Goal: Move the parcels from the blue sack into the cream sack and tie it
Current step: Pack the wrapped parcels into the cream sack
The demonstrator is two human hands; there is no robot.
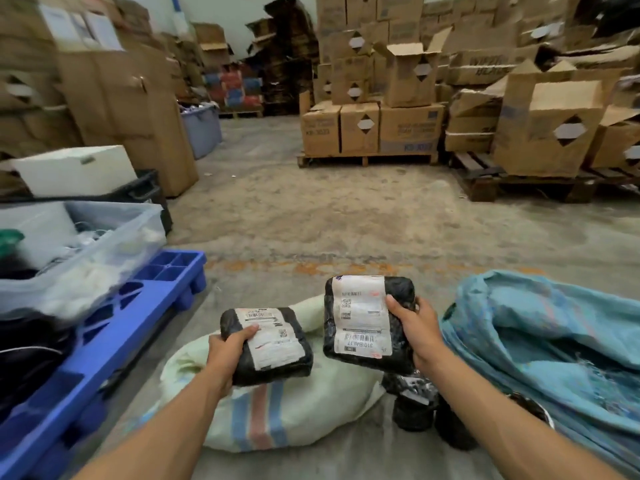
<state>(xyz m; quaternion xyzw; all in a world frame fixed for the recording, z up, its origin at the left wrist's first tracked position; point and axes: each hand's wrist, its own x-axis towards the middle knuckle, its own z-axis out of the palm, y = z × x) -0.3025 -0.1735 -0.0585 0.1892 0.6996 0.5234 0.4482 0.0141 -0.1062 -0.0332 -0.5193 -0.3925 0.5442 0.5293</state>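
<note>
Two bare forearms come into view from the bottom edge, one from the lower left and one from the lower right, each ending in a bare hand. No sleeve shows on either arm: both are uncovered from the frame edge down to the wrist. The left hand wears no glove, and no ring, watch or band can be made out on it or at its wrist. The right hand is likewise ungloved, its wrist plain. The fingers have short nails. No other part of the person, and no clothing, is in view.
</note>
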